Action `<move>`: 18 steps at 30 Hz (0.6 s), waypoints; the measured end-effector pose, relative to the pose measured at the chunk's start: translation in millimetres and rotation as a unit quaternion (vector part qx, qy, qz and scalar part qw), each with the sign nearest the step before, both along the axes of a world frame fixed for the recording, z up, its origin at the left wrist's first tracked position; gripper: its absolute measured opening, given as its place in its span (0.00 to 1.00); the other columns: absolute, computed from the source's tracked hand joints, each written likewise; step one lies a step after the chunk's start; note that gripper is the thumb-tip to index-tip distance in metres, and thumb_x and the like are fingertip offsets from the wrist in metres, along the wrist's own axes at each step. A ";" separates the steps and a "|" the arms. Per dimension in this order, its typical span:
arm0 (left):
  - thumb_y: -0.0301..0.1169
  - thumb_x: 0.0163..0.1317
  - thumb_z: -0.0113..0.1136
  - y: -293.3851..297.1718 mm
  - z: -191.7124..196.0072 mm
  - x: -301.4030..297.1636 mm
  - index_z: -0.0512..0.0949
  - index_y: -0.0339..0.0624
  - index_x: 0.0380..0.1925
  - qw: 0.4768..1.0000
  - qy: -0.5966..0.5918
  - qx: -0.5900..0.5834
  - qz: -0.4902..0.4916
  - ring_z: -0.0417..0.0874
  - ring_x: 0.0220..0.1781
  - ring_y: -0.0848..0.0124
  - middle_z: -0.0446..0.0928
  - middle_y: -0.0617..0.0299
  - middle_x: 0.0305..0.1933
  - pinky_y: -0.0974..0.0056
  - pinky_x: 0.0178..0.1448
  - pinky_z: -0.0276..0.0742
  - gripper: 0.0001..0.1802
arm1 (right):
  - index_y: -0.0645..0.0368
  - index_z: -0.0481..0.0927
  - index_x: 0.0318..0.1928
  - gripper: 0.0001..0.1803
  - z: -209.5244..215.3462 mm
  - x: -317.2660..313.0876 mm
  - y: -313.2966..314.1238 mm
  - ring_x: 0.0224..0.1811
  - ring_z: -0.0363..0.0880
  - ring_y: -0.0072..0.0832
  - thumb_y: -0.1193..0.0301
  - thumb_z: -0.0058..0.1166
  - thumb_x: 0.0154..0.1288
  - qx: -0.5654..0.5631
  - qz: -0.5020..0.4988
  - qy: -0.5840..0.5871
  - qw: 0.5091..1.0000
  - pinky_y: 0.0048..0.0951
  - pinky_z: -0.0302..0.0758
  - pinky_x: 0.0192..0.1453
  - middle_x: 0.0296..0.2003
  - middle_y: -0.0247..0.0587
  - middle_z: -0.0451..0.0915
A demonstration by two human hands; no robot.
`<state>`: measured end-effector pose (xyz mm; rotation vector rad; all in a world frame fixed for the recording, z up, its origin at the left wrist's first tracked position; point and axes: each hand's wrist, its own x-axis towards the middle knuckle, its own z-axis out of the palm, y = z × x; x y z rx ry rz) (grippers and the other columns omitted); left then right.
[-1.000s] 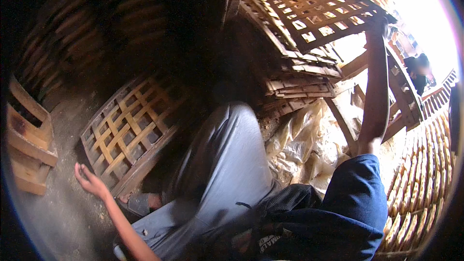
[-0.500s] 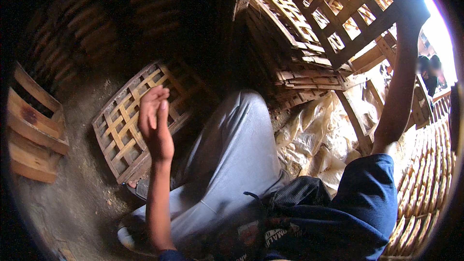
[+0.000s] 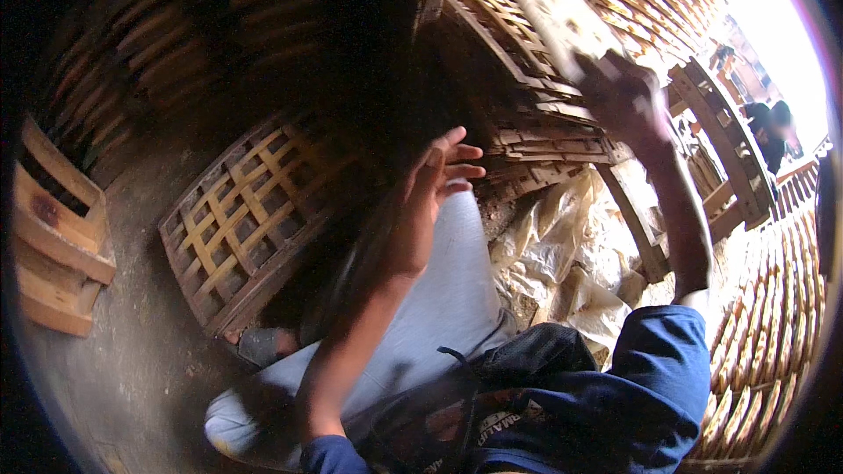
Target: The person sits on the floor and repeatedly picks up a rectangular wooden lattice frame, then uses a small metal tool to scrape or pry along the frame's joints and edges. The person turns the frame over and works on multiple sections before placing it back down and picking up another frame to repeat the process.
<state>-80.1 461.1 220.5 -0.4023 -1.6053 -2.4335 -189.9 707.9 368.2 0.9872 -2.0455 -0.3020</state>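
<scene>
My right hand [image 3: 619, 92], blurred by motion, is raised at the upper right. It is closed on the near end of a flat panel [image 3: 555, 13], which shows a pale, speckled face at a steep slant. My left hand [image 3: 430, 193] hangs above my grey-trousered knee [image 3: 461, 246], fingers apart and nothing in them. Behind my right hand lies a stack of wooden lattice panels [image 3: 536, 79]. Another wooden lattice panel [image 3: 255, 202] rests on the ground at the left, beside my foot.
Crumpled pale plastic sheeting [image 3: 562, 246] lies right of my knee. A slatted wooden frame [image 3: 720, 140] stands beyond my right forearm. Rows of pale slat-like pieces [image 3: 764, 307] line the right side. A wooden crate [image 3: 66, 237] stands far left; a person [image 3: 773, 136] is in the bright background.
My right hand has swung left and down; the lattice panel it held face-on has given way to a slanted pale face. My left hand has moved right, over my knee, with fingers spreading.
</scene>
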 end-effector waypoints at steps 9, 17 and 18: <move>0.43 0.77 0.50 59.7 -10.4 -15.8 0.73 0.40 0.61 0.976 -0.114 0.145 -0.114 0.81 0.58 0.70 0.77 0.58 0.60 0.62 0.61 0.78 0.22 | 0.50 0.81 0.58 0.33 -109.6 26.2 -3.3 0.40 0.83 0.31 0.57 0.72 0.50 0.021 0.124 -0.070 0.990 0.34 0.81 0.41 0.34 0.36 0.82; 0.41 0.76 0.52 52.4 -39.5 -23.0 0.61 0.36 0.68 0.987 -0.152 0.043 0.000 0.84 0.53 0.65 0.75 0.51 0.60 0.63 0.54 0.86 0.29 | 0.51 0.76 0.65 0.40 -108.9 41.1 -6.5 0.61 0.77 0.42 0.47 0.69 0.55 -0.091 0.149 -0.182 0.968 0.42 0.82 0.56 0.57 0.44 0.79; 0.41 0.76 0.53 51.8 -43.7 -22.3 0.61 0.37 0.68 0.990 -0.135 0.042 -0.021 0.84 0.53 0.65 0.75 0.50 0.59 0.62 0.53 0.86 0.29 | 0.50 0.70 0.70 0.42 -107.6 41.8 -6.4 0.72 0.66 0.47 0.47 0.66 0.59 -0.056 0.104 -0.240 0.963 0.48 0.75 0.67 0.70 0.48 0.68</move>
